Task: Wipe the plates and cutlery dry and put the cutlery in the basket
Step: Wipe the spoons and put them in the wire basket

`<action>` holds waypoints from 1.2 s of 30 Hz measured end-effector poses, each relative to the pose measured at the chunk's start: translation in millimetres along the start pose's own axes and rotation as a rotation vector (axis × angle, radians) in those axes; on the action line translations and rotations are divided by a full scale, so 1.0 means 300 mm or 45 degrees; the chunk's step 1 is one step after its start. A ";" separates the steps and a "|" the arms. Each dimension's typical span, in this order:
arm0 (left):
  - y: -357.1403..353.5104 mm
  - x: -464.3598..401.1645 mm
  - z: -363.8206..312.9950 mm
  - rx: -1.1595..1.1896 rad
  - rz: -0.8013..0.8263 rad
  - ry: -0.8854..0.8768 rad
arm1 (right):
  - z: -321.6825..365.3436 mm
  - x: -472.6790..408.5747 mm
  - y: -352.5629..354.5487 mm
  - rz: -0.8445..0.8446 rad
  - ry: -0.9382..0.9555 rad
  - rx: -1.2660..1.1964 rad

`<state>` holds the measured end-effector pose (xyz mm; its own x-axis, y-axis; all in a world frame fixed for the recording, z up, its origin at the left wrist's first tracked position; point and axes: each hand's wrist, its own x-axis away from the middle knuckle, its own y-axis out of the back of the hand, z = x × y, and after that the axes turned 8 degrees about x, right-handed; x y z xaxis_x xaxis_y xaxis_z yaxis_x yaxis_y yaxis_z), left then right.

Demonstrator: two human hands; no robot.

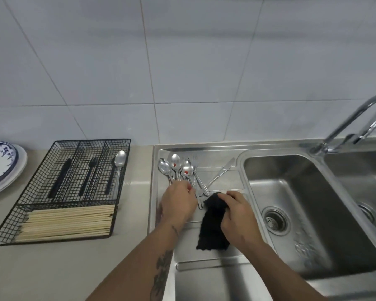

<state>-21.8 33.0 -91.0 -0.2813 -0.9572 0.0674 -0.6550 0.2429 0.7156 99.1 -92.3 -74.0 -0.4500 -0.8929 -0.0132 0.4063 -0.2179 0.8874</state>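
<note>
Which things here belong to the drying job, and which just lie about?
Job: black cloth in right hand; left hand at spoons; forks; knife; wire basket; plates.
Lying about: tap; chopsticks; sink basin.

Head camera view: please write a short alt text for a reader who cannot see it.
At a steel sink's draining board, a person's left hand reaches into a pile of spoons, forks and a knife, while the right hand grips a black cloth. To the left, a black wire basket holds one spoon and chopsticks, beside stacked plates.
</note>
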 end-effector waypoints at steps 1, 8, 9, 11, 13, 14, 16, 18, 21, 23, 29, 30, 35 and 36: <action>-0.016 -0.004 -0.011 -0.049 0.006 0.008 | -0.008 0.008 -0.003 0.034 0.007 -0.004; -0.087 -0.049 -0.061 -0.338 0.004 -0.060 | -0.048 0.050 0.034 0.327 0.256 0.079; -0.090 -0.053 -0.069 -0.358 0.008 -0.056 | -0.052 0.056 0.041 0.365 0.311 0.151; -0.095 -0.058 -0.083 -0.369 0.019 -0.026 | -0.063 0.067 0.041 0.446 0.400 0.315; -0.100 -0.060 -0.094 -0.356 0.044 0.016 | -0.074 0.073 0.029 0.517 0.438 0.424; -0.102 -0.060 -0.097 -0.339 0.054 0.038 | -0.080 0.074 0.021 0.532 0.450 0.465; -0.100 -0.056 -0.105 -0.288 0.064 0.103 | -0.091 0.069 0.008 0.492 0.487 0.514; -0.094 -0.052 -0.108 -0.252 0.057 0.169 | -0.099 0.063 -0.005 0.424 0.519 0.512; -0.091 -0.049 -0.116 -0.229 0.057 0.245 | -0.102 0.059 -0.013 0.332 0.507 0.548; -0.088 -0.046 -0.122 -0.238 0.066 0.267 | -0.106 0.064 -0.012 0.262 0.462 0.568; -0.073 -0.023 -0.112 -0.316 0.114 0.195 | -0.123 0.082 0.014 0.239 0.270 0.382; -0.066 -0.018 -0.110 -0.306 0.121 0.190 | -0.126 0.085 0.019 0.238 0.236 0.338; -0.017 0.020 -0.108 -0.252 0.176 0.182 | -0.144 0.081 0.037 0.142 0.151 0.239; -0.007 0.030 -0.106 -0.249 0.175 0.168 | -0.143 0.076 0.042 0.119 0.140 0.216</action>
<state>-0.8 19.0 -69.7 -0.2558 -0.9327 0.2542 -0.4654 0.3493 0.8132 128.0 -132.3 -82.9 -0.3230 -0.9459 0.0309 0.2988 -0.0710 0.9517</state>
